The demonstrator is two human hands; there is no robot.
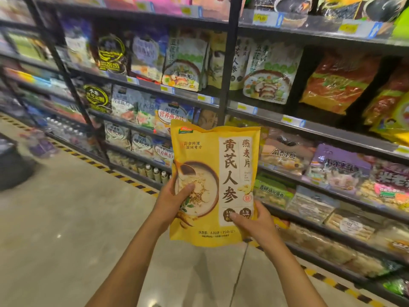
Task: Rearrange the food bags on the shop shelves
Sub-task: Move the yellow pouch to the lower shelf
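Observation:
I hold a yellow oatmeal bag [210, 151] upright in front of the shelves, its printed face with a bowl picture toward me. My left hand [171, 199] grips its lower left edge, thumb on the bowl picture. My right hand [254, 222] grips the lower right corner, thumb across the front. Behind the bag stand black metal shelves [321, 129] packed with food bags. A similar yellow-and-white bag [238, 63] stands on the upper shelf beside the black post, between two white-green bags [269, 72].
A black upright post [230, 63] splits the shelving just above the held bag. Red-orange bags [336, 83] fill the upper right. Bottles [155, 171] line the lowest shelf on the left. Yellow-black hazard tape [124, 178] runs along the floor by the shelf base. A dark bin [11, 165] stands at far left.

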